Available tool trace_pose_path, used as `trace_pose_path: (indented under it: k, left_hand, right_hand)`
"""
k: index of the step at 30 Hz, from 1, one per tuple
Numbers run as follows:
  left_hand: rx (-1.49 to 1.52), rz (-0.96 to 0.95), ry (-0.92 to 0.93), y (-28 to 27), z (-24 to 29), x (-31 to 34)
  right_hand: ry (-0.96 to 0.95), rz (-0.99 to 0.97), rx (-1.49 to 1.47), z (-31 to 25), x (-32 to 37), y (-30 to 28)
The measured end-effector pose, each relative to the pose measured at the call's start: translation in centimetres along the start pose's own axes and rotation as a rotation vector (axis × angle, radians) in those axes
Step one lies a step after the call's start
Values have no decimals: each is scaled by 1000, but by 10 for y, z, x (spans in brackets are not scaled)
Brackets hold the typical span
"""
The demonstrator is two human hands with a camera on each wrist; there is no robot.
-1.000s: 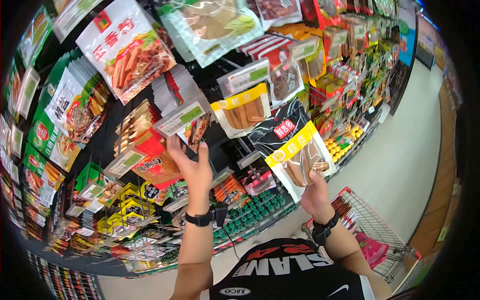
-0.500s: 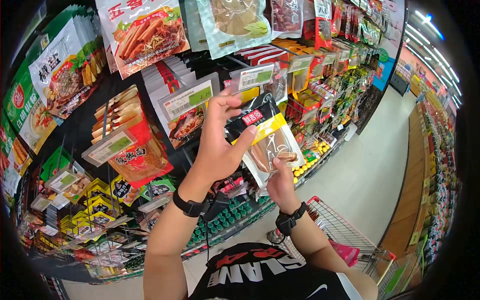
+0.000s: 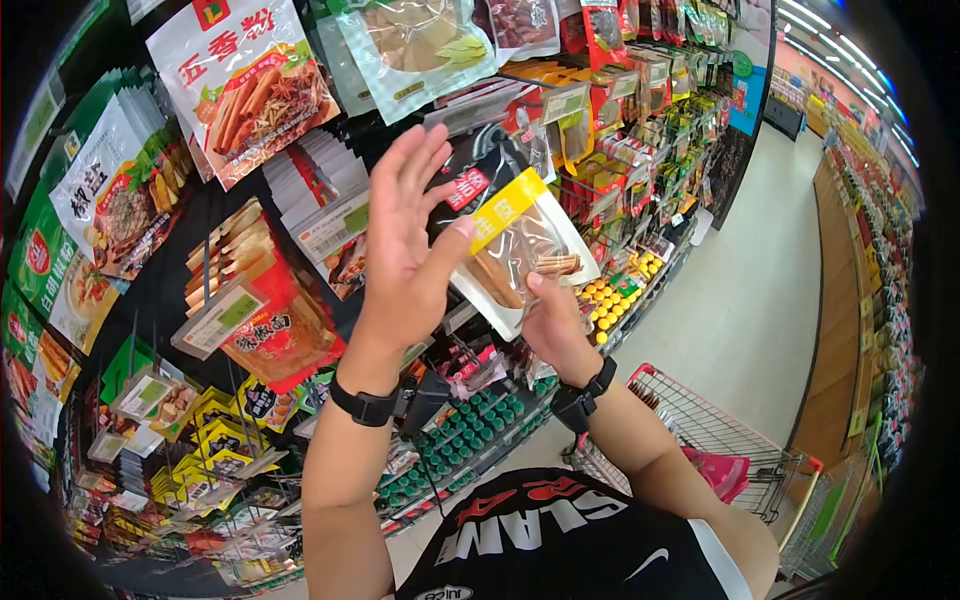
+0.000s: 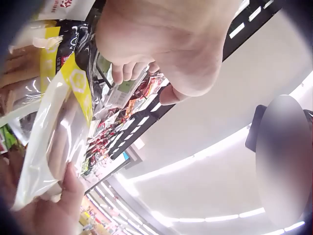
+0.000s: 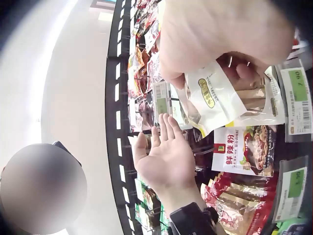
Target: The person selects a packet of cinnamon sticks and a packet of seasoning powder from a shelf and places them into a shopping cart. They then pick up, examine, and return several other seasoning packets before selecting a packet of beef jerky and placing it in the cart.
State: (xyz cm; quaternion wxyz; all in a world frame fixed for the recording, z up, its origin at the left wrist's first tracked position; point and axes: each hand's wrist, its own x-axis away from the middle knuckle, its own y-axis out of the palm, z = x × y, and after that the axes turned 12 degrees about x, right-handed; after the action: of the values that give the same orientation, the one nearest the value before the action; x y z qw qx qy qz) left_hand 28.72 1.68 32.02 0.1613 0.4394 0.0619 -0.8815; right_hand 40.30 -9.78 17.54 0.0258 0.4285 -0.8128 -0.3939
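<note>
- One pouch (image 3: 520, 250) of brown sticks, with a black top, a yellow band and a clear window, tilts in front of the hanging packets.
- The right hand (image 3: 558, 328) grips this pouch by its lower edge, the thumb lying over the front.
- The left hand (image 3: 405, 240) holds nothing; its fingers are spread out straight, palm turned towards the pouch, just beside it. In the head view the thumb overlaps the pouch's edge; whether it touches, I cannot tell.
- Both wrists carry dark straps, the left strap (image 3: 362, 405) and the right strap (image 3: 590, 392).
- Beyond the left hand, a red packet (image 3: 290, 340) hangs behind a price tag, and higher up hangs a white packet (image 3: 250, 100) with red lettering.
- Below the hands, green-topped items (image 3: 465, 435) stand in rows.
- To the right, a shopping cart (image 3: 700, 405) holds something pink (image 3: 720, 474).
</note>
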Motion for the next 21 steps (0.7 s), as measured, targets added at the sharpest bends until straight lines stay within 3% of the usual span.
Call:
trace_pose_path:
  k: [5, 21]
  left_hand:
    - [-40, 2, -31, 2, 9, 0]
    - [-45, 26, -60, -5, 14, 11]
  right_hand:
    - [-88, 41, 39, -5, -6, 21]
    - [-27, 54, -50, 12, -25, 17]
